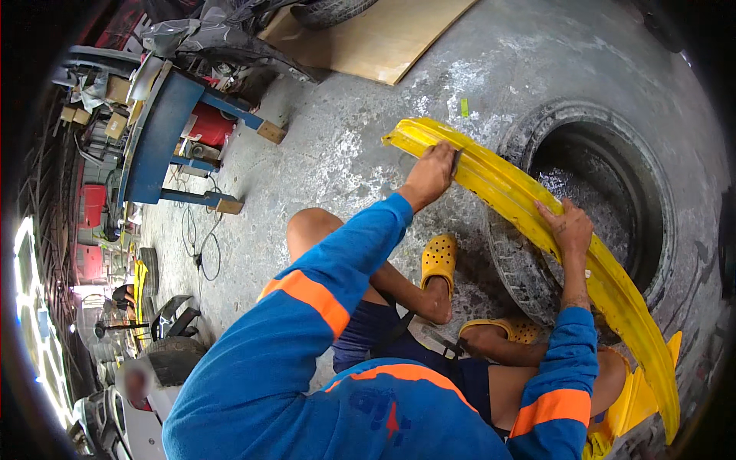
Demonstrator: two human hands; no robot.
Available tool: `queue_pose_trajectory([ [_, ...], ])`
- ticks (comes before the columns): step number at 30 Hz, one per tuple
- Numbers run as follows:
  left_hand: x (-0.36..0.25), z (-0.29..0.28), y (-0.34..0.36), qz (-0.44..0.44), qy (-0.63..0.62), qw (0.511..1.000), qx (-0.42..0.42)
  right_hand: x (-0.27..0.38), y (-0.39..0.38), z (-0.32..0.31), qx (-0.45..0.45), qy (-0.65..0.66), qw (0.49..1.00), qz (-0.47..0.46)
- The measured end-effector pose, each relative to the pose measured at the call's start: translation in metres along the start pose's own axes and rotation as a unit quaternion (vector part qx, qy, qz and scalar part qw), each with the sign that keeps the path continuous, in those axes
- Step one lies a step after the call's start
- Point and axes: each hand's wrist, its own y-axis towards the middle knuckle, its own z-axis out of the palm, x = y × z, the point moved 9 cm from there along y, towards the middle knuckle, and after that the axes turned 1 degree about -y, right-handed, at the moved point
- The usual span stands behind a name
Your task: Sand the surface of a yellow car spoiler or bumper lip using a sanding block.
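Note:
A long, curved yellow panel [510, 184], like a car bumper trim, lies slantwise in front of me across a large tyre [529, 149] on the floor. My left hand [432, 175] is closed near the panel's far left end. A small dark pad [458, 162] shows at its fingers, pressed against the yellow surface; most of it is hidden. Further along, my right hand [569, 228] grips the panel around its middle, with the fingers over the edge. The panel's near end bends down past my right arm.
Another yellow piece [635, 399] lies by my right knee. A blue workbench [157, 130] stands at the left, with black cables [201, 245] on the concrete floor. A plywood sheet [383, 46] lies at the far side. Another person [126, 297] is in the left background.

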Motion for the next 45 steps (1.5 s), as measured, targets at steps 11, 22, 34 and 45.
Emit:
queue_pose_trajectory([
  [11,-0.016,-0.007,0.013,-0.138,0.009,0.988,0.07,-0.001,0.0,0.007,0.039,-0.005,0.999,0.003],
  [22,0.003,0.001,0.003,-0.204,-0.01,0.979,0.005,-0.002,0.0,0.007,0.024,-0.003,1.0,0.001],
  [34,-0.001,-0.01,0.01,-0.106,0.11,0.988,-0.002,-0.003,0.0,0.006,0.034,0.007,0.999,0.02],
  [45,0.038,0.023,-0.005,-0.233,-0.051,0.967,0.085,0.002,0.001,0.004,0.016,-0.013,1.0,-0.01],
])
